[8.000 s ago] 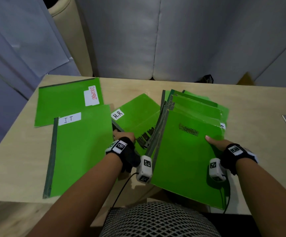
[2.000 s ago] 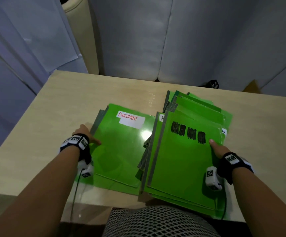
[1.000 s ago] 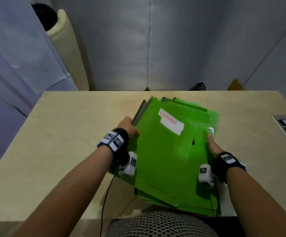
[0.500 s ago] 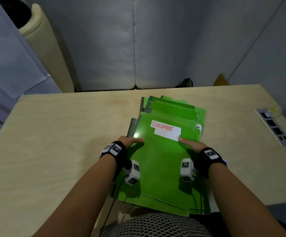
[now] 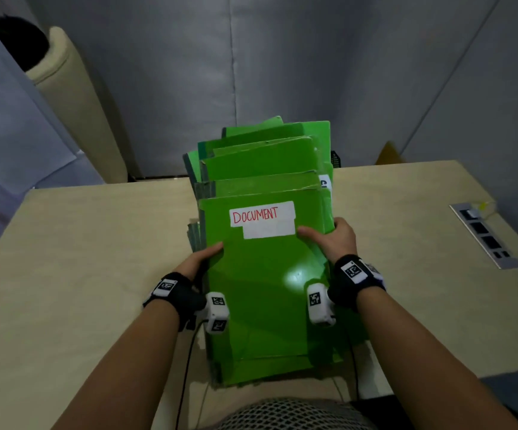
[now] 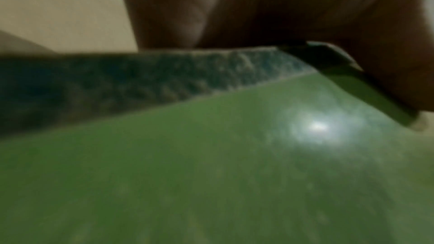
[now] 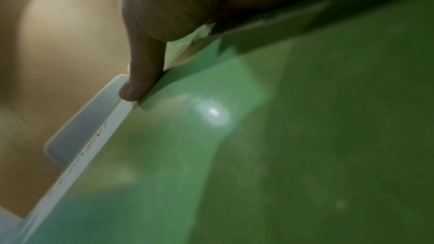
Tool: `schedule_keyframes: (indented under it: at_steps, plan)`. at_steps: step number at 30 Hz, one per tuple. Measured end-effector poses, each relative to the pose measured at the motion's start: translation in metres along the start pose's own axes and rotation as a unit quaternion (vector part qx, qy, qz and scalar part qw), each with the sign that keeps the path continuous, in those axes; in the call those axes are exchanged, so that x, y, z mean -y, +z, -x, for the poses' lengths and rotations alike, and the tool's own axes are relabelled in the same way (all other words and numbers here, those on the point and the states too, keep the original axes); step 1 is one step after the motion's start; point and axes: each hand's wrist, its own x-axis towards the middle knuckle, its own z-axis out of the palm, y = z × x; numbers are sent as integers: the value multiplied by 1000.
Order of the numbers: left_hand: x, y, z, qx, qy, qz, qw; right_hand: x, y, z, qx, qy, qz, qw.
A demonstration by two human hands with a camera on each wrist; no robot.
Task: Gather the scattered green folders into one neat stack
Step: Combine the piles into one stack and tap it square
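Note:
All the green folders [image 5: 263, 293] form one bundle, tilted up on its near edge on the table [image 5: 80, 274], the far ends fanned unevenly. The front folder bears a white label [image 5: 262, 218] reading DOCUMENT. My left hand [image 5: 203, 259] grips the bundle's left edge, thumb on the front. My right hand [image 5: 329, 240] grips the right edge, thumb beside the label. In the left wrist view the folder cover [image 6: 211, 173] fills the frame under my palm. The right wrist view shows my thumb [image 7: 140, 73] on the cover [image 7: 258, 155] at the label's corner.
A grey socket strip [image 5: 484, 237] is set into the table at the right. A beige padded roll [image 5: 74, 103] leans against the grey wall panels at the back left. Bare tabletop lies on both sides of the bundle.
The folders lay scattered, then in two piles, then merged into one. In the last half second both hands moved from lying on top to gripping the sides, and the bundle tipped up.

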Motion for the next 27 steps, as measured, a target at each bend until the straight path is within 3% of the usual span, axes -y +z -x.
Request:
schedule_keyframes:
  at_steps: [5,9,16,20,27]
  plan:
    - [-20,2,18,-15,54,-2,998,32,8,14,1,-71,-12,997]
    - [-53,-3,22,-64,176,-18,982,63,10,20,16,-139,-47,989]
    - [-105,-1,56,-18,362,-86,928,98,1,23,52,-232,-114,965]
    - [-99,-4,68,17,366,-106,925,91,0,25,93,-250,-123,956]
    - [-62,-16,59,-3,335,-121,934,64,4,45,150,-176,-177,957]
